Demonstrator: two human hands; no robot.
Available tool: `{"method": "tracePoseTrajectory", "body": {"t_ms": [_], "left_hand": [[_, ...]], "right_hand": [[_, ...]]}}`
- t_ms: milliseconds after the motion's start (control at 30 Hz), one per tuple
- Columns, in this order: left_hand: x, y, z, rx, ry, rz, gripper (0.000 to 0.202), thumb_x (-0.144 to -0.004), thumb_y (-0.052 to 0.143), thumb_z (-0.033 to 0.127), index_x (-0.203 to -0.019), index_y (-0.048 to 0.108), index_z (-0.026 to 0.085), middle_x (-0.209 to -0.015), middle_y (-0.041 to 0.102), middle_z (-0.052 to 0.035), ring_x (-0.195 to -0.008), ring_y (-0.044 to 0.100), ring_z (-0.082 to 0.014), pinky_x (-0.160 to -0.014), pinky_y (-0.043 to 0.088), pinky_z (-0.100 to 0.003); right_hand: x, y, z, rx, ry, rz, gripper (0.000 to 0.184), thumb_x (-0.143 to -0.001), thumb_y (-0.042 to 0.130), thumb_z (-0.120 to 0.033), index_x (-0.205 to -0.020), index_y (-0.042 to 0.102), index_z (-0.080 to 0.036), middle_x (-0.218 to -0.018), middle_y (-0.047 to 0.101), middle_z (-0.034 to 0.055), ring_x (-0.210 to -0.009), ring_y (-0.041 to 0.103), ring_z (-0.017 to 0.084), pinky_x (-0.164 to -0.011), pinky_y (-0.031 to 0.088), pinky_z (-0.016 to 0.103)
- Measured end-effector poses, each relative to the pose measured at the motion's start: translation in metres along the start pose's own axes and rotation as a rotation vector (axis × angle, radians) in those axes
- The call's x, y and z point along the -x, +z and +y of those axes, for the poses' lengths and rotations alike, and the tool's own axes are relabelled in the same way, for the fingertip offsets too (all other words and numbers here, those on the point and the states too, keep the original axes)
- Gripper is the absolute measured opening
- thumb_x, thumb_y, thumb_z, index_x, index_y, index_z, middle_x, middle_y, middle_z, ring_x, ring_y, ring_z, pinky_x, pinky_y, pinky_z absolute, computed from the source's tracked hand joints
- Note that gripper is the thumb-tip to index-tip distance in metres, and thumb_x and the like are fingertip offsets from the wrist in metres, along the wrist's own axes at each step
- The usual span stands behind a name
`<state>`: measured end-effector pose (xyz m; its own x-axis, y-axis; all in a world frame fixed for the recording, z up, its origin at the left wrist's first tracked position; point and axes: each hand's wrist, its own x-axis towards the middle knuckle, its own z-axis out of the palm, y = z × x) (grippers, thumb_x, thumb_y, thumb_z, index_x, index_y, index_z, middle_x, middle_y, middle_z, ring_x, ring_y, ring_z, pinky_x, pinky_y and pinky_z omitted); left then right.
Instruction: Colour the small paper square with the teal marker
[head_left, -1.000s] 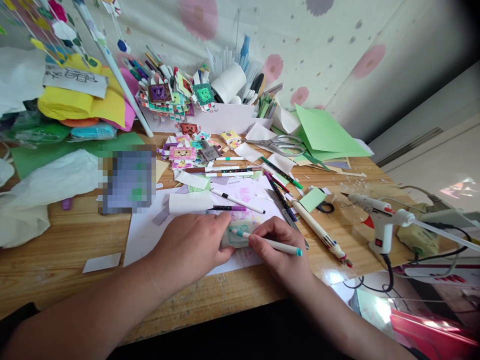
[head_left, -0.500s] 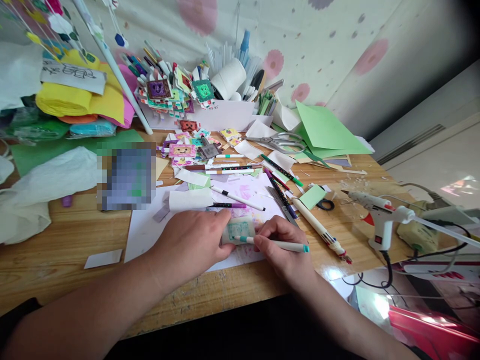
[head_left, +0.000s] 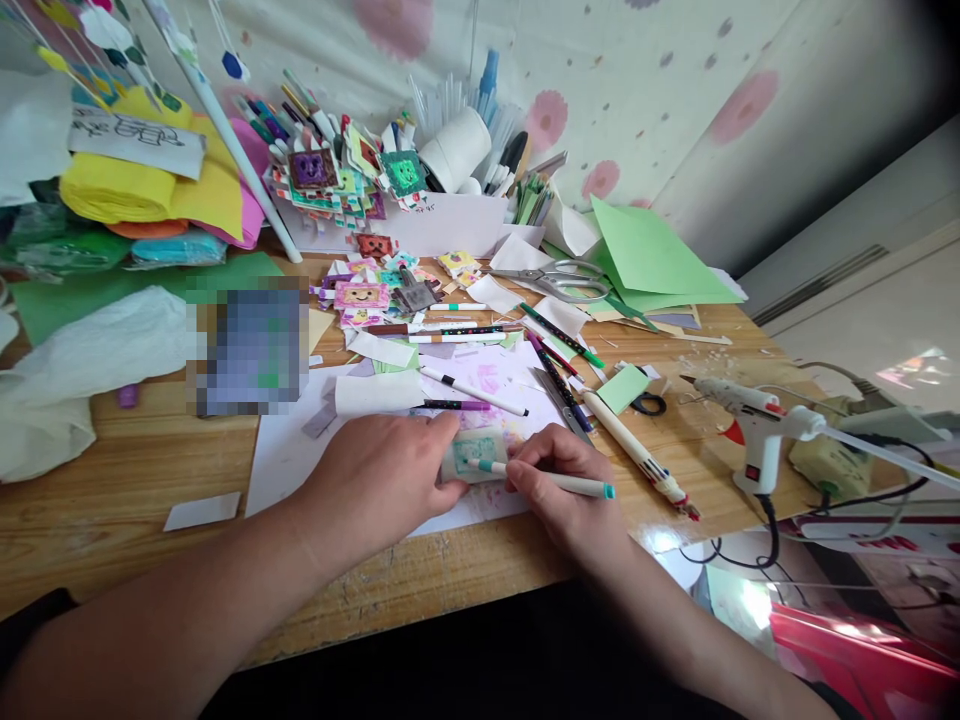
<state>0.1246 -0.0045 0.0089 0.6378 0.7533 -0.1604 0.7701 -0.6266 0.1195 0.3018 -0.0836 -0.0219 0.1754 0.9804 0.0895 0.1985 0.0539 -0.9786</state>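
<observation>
A small white piece of paper (head_left: 480, 446) with a teal coloured-in square lies on a larger, stained white sheet (head_left: 300, 440). At its left edge my left hand (head_left: 397, 462) grips it between thumb and fingers. My right hand (head_left: 562, 480) is closed round a white marker (head_left: 570, 484) with a teal end, its tip on the teal patch. Just beyond my left hand lie a purple marker (head_left: 457, 405) and a white marker with a black tip (head_left: 480, 392).
Several paper cutouts with drawn faces (head_left: 362, 296), scissors (head_left: 562, 280) and loose markers lie farther back. On the right are a thick multicolour pen (head_left: 637, 450) and a hot glue gun (head_left: 750, 420) with its cord. A blurred-out dark rectangle (head_left: 253, 350) is at left.
The marker tip has shifted slightly over the teal square, still in my right hand. My left hand stays on the paper. The whole view has moved a little.
</observation>
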Motion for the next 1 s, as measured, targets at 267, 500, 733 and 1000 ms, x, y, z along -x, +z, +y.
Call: {"method": "tracePoseTrajectory", "body": {"t_ms": [267, 500, 733, 1000], "left_hand": [[0.0012, 0.0025, -0.0016, 0.014, 0.015, 0.018, 0.042, -0.080, 0.054, 0.048, -0.113, 0.060, 0.022, -0.088, 0.074, -0.0100, -0.079, 0.069, -0.0336, -0.059, 0.045, -0.038], [0.0016, -0.0017, -0.0006, -0.012, 0.004, -0.005, 0.042, -0.080, 0.054, 0.050, -0.111, 0.060, 0.023, -0.085, 0.074, -0.0076, -0.077, 0.070, -0.0329, -0.057, 0.043, -0.036], [-0.0006, -0.0046, 0.0015, -0.022, -0.013, -0.023, 0.040, -0.079, 0.055, 0.049, -0.109, 0.060, 0.023, -0.084, 0.074, -0.0077, -0.076, 0.069, -0.0300, -0.057, 0.042, -0.034], [0.0012, -0.0052, 0.0011, -0.007, -0.017, -0.022, 0.042, -0.080, 0.056, 0.048, -0.112, 0.060, 0.023, -0.084, 0.074, -0.0087, -0.076, 0.068, -0.0315, -0.059, 0.043, -0.035]], "right_hand": [[-0.0007, -0.0030, -0.0010, 0.046, -0.020, 0.014, 0.017, -0.076, 0.063, -0.025, -0.063, 0.053, -0.022, -0.055, 0.059, -0.0014, -0.061, 0.059, 0.018, -0.055, 0.045, 0.028], [0.0015, -0.0040, -0.0002, 0.062, -0.032, 0.031, 0.017, -0.076, 0.063, -0.025, -0.063, 0.053, -0.022, -0.055, 0.058, -0.0009, -0.064, 0.058, 0.018, -0.056, 0.044, 0.028], [0.0008, -0.0046, -0.0033, 0.093, -0.056, 0.034, 0.017, -0.076, 0.062, -0.026, -0.062, 0.052, -0.022, -0.054, 0.058, -0.0008, -0.061, 0.056, 0.017, -0.054, 0.043, 0.028], [0.0035, -0.0049, 0.0008, 0.098, -0.070, 0.022, 0.017, -0.077, 0.061, -0.026, -0.063, 0.052, -0.022, -0.055, 0.057, -0.0011, -0.058, 0.054, 0.016, -0.053, 0.041, 0.028]]}}
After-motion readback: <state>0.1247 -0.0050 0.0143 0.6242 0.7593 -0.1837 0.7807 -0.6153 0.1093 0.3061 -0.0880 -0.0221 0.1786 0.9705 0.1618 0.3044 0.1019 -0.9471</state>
